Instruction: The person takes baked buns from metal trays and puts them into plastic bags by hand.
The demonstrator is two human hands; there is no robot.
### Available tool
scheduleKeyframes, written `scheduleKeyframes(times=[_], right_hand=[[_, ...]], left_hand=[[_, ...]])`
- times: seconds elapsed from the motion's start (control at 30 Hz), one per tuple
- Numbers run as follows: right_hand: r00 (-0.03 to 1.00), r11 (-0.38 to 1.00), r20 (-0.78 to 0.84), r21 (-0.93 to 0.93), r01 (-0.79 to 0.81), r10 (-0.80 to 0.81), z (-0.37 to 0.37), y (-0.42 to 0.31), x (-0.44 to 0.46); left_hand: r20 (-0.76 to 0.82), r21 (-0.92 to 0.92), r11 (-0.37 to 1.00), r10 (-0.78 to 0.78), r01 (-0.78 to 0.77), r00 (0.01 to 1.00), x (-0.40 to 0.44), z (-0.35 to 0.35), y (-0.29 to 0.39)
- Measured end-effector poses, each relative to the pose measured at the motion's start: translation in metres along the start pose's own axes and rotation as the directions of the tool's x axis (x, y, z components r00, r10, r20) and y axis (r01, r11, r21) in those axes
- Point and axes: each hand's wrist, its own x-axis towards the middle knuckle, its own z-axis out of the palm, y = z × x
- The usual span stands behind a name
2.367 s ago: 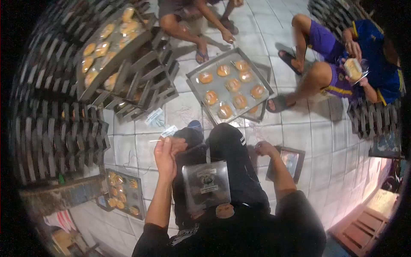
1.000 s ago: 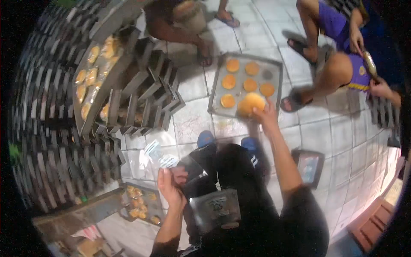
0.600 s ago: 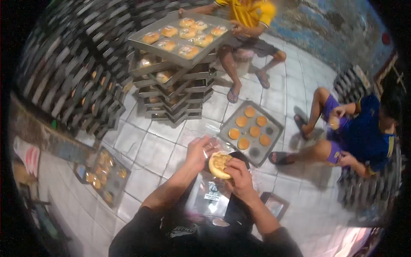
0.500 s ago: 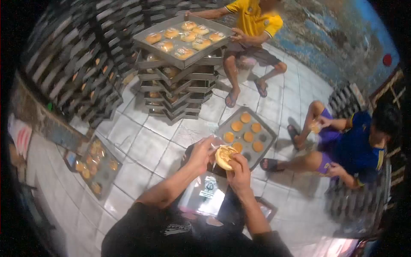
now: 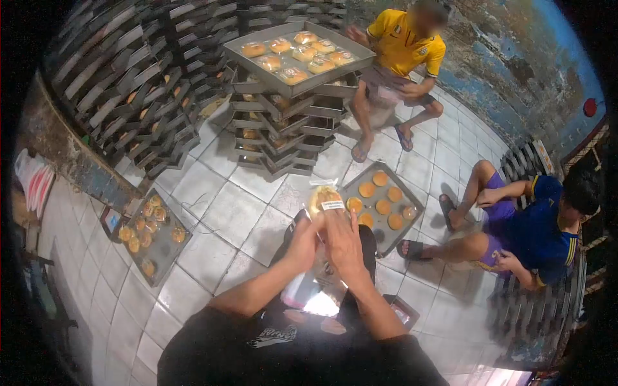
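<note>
A stack of clear, printed plastic bags (image 5: 325, 293) lies on the person's dark lap. Just beyond it, the left hand (image 5: 302, 246) and right hand (image 5: 342, 243) meet at a round yellow-brown bun in clear plastic with a white label (image 5: 320, 198). The left grips its lower end; the right lies against it with fingers extended, and whether they pinch cannot be told. Beyond, a square grey metal tray of round golden buns (image 5: 387, 242) rests on the white tiled floor (image 5: 215, 209); another grey tray, holding wrapped buns (image 5: 172, 264), sits off to the left. At right sits a co-worker in blue and purple (image 5: 537, 222). Farther off rises a crisscross stack of grey metal trays (image 5: 310, 85), near a co-worker in yellow (image 5: 407, 55), before a blotchy blue-and-grey wall (image 5: 499, 58).
</note>
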Motion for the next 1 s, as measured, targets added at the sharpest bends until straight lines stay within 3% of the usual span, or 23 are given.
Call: scheduleKeyframes(times=[0.07, 0.13, 0.2, 0.27, 0.33, 0.37, 0.43, 0.47, 0.53, 0.6, 0.63, 0.67, 0.7, 0.73, 0.77, 0.8, 0.87, 0.9, 0.93, 0.97, 1.0], right_hand=[[0.999, 0.999, -0.002, -0.021, 0.034, -0.034, -0.001, 0.003, 0.010], [0.996, 0.998, 0.093, 0.054, -0.018, 0.013, 0.005, 0.020, 0.019], [0.995, 0.999, 0.093, 0.028, 0.016, -0.019, -0.017, 0.017, 0.029], [0.995, 0.998, 0.088, 0.015, 0.054, -0.055, -0.044, 0.000, 0.039], [0.997, 0.956, 0.012, 0.285, 0.064, -0.071, -0.062, -0.008, 0.037], [0.997, 0.957, 0.027, 0.285, 0.056, -0.066, -0.056, -0.006, 0.033], [0.978, 0.850, 0.207, 0.511, -0.129, 0.024, -0.037, -0.006, 0.022], [0.975, 0.844, 0.221, 0.516, -0.147, 0.035, -0.036, -0.007, 0.012], [0.816, 0.417, 0.572, 0.763, -0.495, -0.079, -0.044, -0.015, 0.007], [0.688, -0.031, 0.451, 0.824, -0.566, -0.569, -0.074, -0.040, 0.004], [0.761, 0.069, 0.465, 0.869, -0.490, -0.453, -0.070, -0.034, -0.002], [0.825, 0.184, 0.456, 0.890, -0.417, -0.335, -0.064, -0.023, -0.007], [0.869, 0.437, 0.468, 0.756, -0.487, 0.159, -0.056, -0.016, -0.006], [0.927, 0.736, 0.109, 0.578, -0.353, 0.359, -0.042, -0.008, 0.002], [0.965, 0.888, -0.067, 0.411, -0.204, 0.253, -0.040, -0.005, 0.000], [0.971, 0.978, -0.221, 0.201, -0.050, 0.095, -0.042, -0.005, 0.006], [0.987, 0.974, -0.157, 0.227, 0.004, 0.032, -0.044, -0.010, 0.007], [0.993, 0.968, -0.110, 0.242, 0.070, -0.044, -0.045, -0.010, 0.009], [0.992, 0.969, -0.115, 0.232, 0.080, -0.055, -0.043, -0.004, 0.013], [0.974, 0.904, 0.004, 0.374, -0.210, 0.225, -0.035, 0.009, 0.015], [0.872, 0.743, 0.162, 0.466, -0.480, 0.462, -0.025, 0.022, 0.017]], left_hand=[[0.172, -0.483, 0.860, -0.088, 0.162, 0.981, 0.034, -0.008, 0.021], [0.131, -0.461, 0.882, -0.040, 0.097, 0.991, 0.032, 0.025, 0.013], [-0.068, -0.271, 0.957, 0.088, -0.104, 0.994, 0.032, 0.045, 0.007], [-0.042, -0.314, 0.949, 0.020, -0.032, 0.999, 0.041, 0.033, 0.010], [0.069, -0.567, 0.807, -0.150, 0.163, 0.986, 0.049, 0.032, 0.035], [0.019, -0.600, 0.768, -0.264, 0.223, 0.964, 0.047, 0.037, 0.046], [0.081, -0.574, 0.780, -0.249, 0.249, 0.965, 0.060, 0.031, 0.034], [0.147, -0.535, 0.799, -0.231, 0.274, 0.962, 0.065, 0.023, 0.026], [0.144, -0.544, 0.779, -0.280, 0.312, 0.949, 0.079, 0.004, 0.023], [0.128, -0.598, 0.776, -0.157, 0.202, 0.979, 0.081, -0.015, 0.026], [0.026, -0.560, 0.814, -0.168, 0.153, 0.986, 0.078, -0.020, 0.040], [0.023, -0.563, 0.813, -0.167, 0.151, 0.986, 0.068, -0.020, 0.046], [0.043, -0.548, 0.820, -0.172, 0.168, 0.984, 0.054, -0.018, 0.051], [0.060, -0.533, 0.826, -0.180, 0.184, 0.982, 0.039, -0.018, 0.051], [0.204, -0.477, 0.821, -0.245, 0.315, 0.948, 0.025, -0.017, 0.048], [0.201, -0.480, 0.824, -0.230, 0.300, 0.952, 0.026, -0.017, 0.047], [0.007, -0.203, 0.922, -0.334, 0.328, 0.943, 0.020, -0.023, 0.037], [-0.110, 0.096, 0.995, 0.043, -0.032, 0.993, 0.034, -0.040, 0.017], [-0.102, 0.089, 0.995, 0.052, -0.043, 0.993, 0.037, -0.039, 0.021], [0.049, 0.095, 0.995, -0.010, 0.005, 0.999, 0.039, -0.038, 0.027], [0.194, 0.108, 0.993, -0.067, 0.047, 0.979, 0.039, -0.035, 0.034]])
